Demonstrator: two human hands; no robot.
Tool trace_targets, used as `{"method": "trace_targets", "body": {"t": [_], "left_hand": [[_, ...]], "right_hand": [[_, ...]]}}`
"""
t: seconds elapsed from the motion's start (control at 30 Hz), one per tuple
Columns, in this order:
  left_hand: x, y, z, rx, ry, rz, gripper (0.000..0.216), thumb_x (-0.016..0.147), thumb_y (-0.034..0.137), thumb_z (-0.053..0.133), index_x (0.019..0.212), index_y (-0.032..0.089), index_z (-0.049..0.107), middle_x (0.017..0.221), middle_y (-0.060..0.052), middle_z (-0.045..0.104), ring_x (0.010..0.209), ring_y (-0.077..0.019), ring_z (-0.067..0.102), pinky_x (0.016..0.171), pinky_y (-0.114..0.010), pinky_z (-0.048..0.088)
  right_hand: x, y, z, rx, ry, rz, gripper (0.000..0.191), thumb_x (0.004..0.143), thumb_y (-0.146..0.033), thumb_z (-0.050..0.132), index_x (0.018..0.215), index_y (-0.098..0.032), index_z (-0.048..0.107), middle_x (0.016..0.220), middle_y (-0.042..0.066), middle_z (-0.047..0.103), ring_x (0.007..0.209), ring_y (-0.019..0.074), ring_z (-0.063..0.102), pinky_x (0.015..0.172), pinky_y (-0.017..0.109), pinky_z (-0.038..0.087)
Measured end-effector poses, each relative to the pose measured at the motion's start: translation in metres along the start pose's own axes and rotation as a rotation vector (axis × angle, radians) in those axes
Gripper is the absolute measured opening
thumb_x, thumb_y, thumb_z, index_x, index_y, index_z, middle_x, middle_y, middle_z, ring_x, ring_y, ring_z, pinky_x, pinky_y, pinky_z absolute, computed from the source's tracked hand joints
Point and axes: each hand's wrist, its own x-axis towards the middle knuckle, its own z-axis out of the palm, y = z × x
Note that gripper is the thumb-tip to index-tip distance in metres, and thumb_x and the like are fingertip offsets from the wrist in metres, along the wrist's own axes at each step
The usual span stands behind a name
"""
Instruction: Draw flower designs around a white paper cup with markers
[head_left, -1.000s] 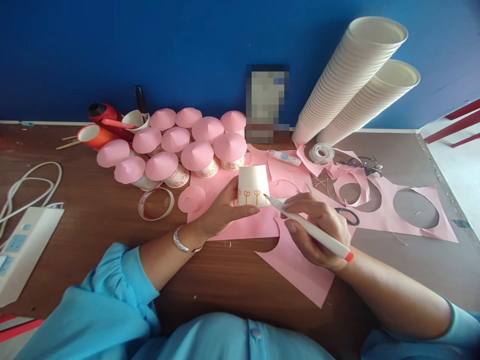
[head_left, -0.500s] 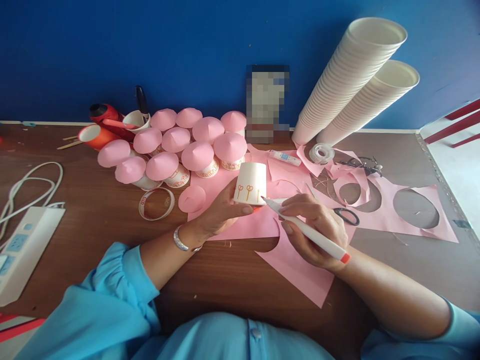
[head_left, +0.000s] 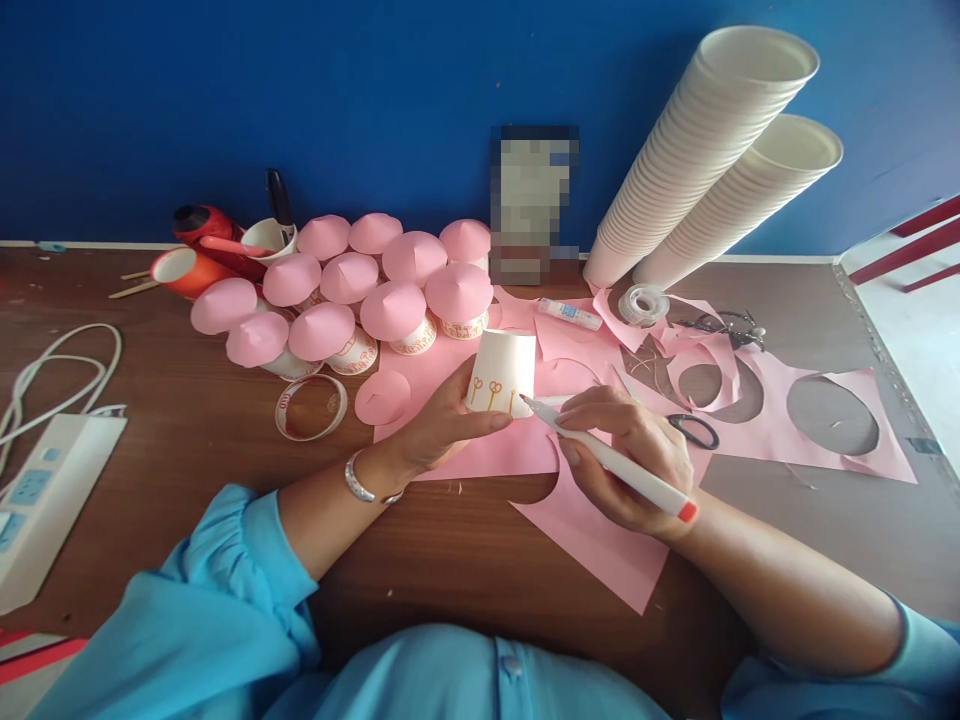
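My left hand point(head_left: 442, 425) grips an upside-down white paper cup point(head_left: 504, 370) with small orange drawings near its rim. My right hand point(head_left: 630, 455) holds a white marker point(head_left: 611, 462) with an orange end; its tip touches the lower right side of the cup. Both hands rest over pink paper sheets point(head_left: 585, 520) on the brown table point(head_left: 187, 430). A small pink paper circle point(head_left: 382, 397) lies just left of my left hand.
Several cups capped with pink paper cones point(head_left: 360, 290) stand behind. Two leaning stacks of white cups point(head_left: 712, 160) at back right. Scissors point(head_left: 694, 430), tape roll point(head_left: 643, 305), glue tube point(head_left: 570, 315), cut cup ring point(head_left: 311, 407), power strip point(head_left: 45, 490) at left.
The cup has been turned slightly in my left hand, and the marker tip has stayed at its lower right side. The view shifted a little.
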Motion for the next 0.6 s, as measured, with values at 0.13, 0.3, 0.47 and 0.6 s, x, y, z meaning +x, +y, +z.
{"method": "trace_targets", "body": {"t": [0.13, 0.3, 0.47, 0.6], "left_hand": [[-0.0004, -0.0036, -0.0019, -0.001, 0.008, 0.033, 0.06, 0.082, 0.034, 0.088, 0.137, 0.028, 0.063, 0.138, -0.01, 0.07, 0.136, -0.0346, 0.06, 0.103, -0.045, 0.051], [0.0006, -0.0058, -0.0031, 0.013, -0.008, 0.053, 0.064, 0.082, 0.033, 0.088, 0.141, 0.029, 0.063, 0.133, -0.01, 0.071, 0.136, -0.0347, 0.059, 0.103, -0.044, 0.052], [0.001, -0.0045, -0.0025, 0.026, -0.014, 0.068, 0.063, 0.082, 0.033, 0.088, 0.14, 0.029, 0.064, 0.124, -0.008, 0.072, 0.126, -0.0306, 0.063, 0.098, -0.041, 0.053], [0.0002, -0.0033, -0.0018, 0.025, -0.022, 0.049, 0.063, 0.082, 0.035, 0.088, 0.138, 0.028, 0.062, 0.13, -0.009, 0.07, 0.126, -0.0307, 0.063, 0.097, -0.041, 0.052]], "right_hand": [[0.0008, 0.0, -0.0004, -0.01, -0.034, -0.004, 0.019, 0.095, -0.011, 0.061, 0.109, -0.023, 0.062, 0.083, 0.004, 0.073, 0.071, 0.0198, 0.075, 0.058, 0.032, 0.059], [0.0016, -0.0008, -0.0002, -0.028, -0.056, 0.0, 0.017, 0.095, -0.01, 0.059, 0.108, -0.022, 0.06, 0.084, 0.003, 0.072, 0.072, 0.0186, 0.074, 0.059, 0.031, 0.058], [0.002, 0.0, 0.0, -0.018, -0.063, -0.005, 0.019, 0.095, -0.01, 0.06, 0.109, -0.022, 0.06, 0.084, 0.003, 0.072, 0.072, 0.0188, 0.074, 0.059, 0.031, 0.058], [0.0026, 0.0008, 0.0, -0.021, -0.075, -0.012, 0.019, 0.095, -0.009, 0.06, 0.109, -0.022, 0.06, 0.084, 0.003, 0.072, 0.072, 0.0188, 0.073, 0.059, 0.032, 0.058]]}}
